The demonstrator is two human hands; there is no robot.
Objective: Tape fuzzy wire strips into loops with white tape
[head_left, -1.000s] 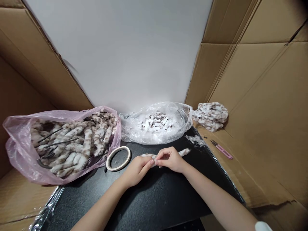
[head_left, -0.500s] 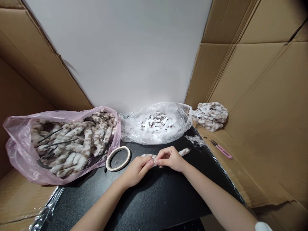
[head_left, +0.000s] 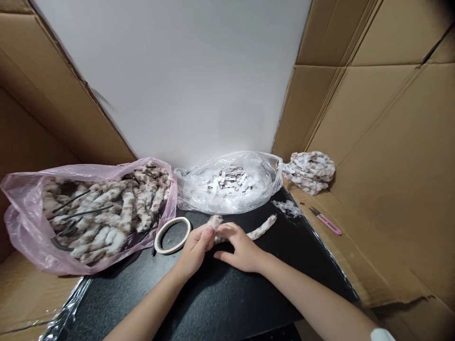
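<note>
Since the earlier frame, my right hand (head_left: 241,251) has spread its thumb away, and one end of the furry strip (head_left: 262,228) has risen above my left hand (head_left: 195,246). On the black table (head_left: 231,303), right of the pink bag (head_left: 26,227), my left pinches the strip; right-hand contact is unclear. A slackened pinch could drop it; drifting left could nudge the tape roll (head_left: 169,251).

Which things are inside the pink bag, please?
The pink bag holds furry strips and some dark strands. Only the upper layer shows; what lies beneath is covered and cannot be seen.
</note>
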